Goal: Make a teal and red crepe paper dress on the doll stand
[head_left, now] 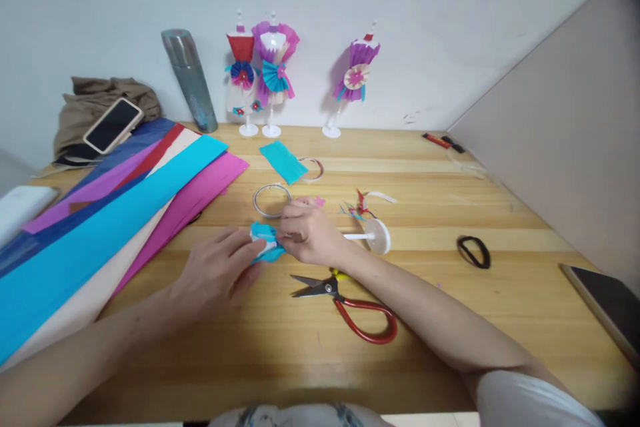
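Two hands, the left (213, 270) and the right (311, 230), pinch a small white dress form (259, 248) lying sideways above the tabletop (430, 333), its torso wrapped in crinkled turquoise paper (273, 254). White shows through at the middle; a slim white stem (356, 236) runs out past the right hand to a round, pale base (380, 237).
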Motion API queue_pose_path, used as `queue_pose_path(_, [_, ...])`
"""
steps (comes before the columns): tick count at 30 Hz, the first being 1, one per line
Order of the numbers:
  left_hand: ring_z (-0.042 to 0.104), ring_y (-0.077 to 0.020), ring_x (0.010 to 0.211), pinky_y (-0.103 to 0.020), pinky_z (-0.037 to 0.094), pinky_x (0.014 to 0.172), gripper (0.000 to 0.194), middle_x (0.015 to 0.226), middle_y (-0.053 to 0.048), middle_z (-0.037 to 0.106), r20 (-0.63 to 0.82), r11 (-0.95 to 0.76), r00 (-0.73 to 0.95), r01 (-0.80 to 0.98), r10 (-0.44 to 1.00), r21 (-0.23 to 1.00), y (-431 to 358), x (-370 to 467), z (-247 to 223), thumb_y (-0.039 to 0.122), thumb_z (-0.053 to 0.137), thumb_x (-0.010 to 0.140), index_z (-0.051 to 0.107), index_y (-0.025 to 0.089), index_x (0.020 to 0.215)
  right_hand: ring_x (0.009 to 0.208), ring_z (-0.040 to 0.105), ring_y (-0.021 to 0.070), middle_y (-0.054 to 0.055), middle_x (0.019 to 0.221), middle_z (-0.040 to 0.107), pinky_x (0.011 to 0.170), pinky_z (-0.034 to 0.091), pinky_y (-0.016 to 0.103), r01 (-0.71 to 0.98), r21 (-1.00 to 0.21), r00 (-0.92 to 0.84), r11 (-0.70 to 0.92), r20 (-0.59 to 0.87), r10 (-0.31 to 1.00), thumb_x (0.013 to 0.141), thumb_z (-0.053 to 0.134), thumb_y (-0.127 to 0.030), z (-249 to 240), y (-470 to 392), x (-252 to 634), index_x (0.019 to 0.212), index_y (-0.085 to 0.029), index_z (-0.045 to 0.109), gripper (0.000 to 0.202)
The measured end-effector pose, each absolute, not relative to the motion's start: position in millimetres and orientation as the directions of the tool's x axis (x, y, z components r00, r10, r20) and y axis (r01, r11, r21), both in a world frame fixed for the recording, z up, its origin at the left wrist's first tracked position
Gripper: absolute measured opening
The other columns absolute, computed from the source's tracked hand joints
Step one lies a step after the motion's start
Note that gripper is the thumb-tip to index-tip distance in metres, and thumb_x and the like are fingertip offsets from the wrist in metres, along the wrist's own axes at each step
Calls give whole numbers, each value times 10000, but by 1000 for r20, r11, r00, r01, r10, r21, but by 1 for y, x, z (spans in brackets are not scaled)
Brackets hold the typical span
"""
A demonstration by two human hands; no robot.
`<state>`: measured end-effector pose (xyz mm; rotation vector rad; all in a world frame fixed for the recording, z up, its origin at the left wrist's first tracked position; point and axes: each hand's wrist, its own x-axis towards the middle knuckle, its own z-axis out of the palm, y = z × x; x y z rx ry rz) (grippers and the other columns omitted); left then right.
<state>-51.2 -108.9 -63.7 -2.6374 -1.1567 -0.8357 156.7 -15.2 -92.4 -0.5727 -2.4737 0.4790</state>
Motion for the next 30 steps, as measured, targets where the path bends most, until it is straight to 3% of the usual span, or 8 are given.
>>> queue_pose_path(4, [616, -164, 692, -276, 410, 590, 229, 764, -30, 684, 461, -596, 501, 799, 732, 78, -94, -60, -62, 155, 466, 980, 692, 169, 1008, 706, 519, 170, 11, 689, 592, 751, 339, 340, 297, -449, -767, 843, 414, 490, 772, 609, -111, -90, -15, 157, 674, -190, 644, 131])
queue_pose_path(8, [558, -167, 655, -281, 334, 555, 283, 733, -37, 646, 366, -608, 556, 793, 746, 34, -84, -62, -60, 139, 442, 957, 723, 176, 950, 699, 523, 162, 3, 673, 566, 753, 340, 337, 298, -449, -770, 842, 409, 491, 765, 610, -100, -88, -15, 157, 672, -183, 643, 128])
queue_pose_path(14, [503, -160, 644, -286, 271, 523, 241, 727, -25, 590, 223, -616, 600, 788, 768, 5, -81, -59, -59, 140, 462, 919, 697, 191, 934, 684, 513, 159, 2, 667, 559, 766, 356, 344, 297, -462, -762, 836, 413, 499, 762, 615, -96, -89, -14, 158, 657, -186, 639, 140])
queue_pose_path(20, [529, -169, 694, -286, 269, 533, 190, 793, -30, 621, 96, -622, 626, 780, 774, -72, -78, -61, -57, 112, 514, 891, 671, 187, 965, 691, 533, 161, -1, 670, 572, 779, 370, 348, 272, -492, -760, 827, 416, 498, 745, 617, -73, -90, -14, 158, 664, -192, 642, 146])
queue_pose_path(30, [458, -164, 619, -305, 257, 514, 190, 701, -23, 551, 130, -603, 618, 786, 775, -136, -79, -61, -62, 79, 513, 877, 597, 176, 737, 683, 523, 164, 2, 668, 580, 739, 360, 337, 277, -478, -762, 833, 419, 494, 752, 610, -89, -90, -15, 158, 662, -199, 639, 145])
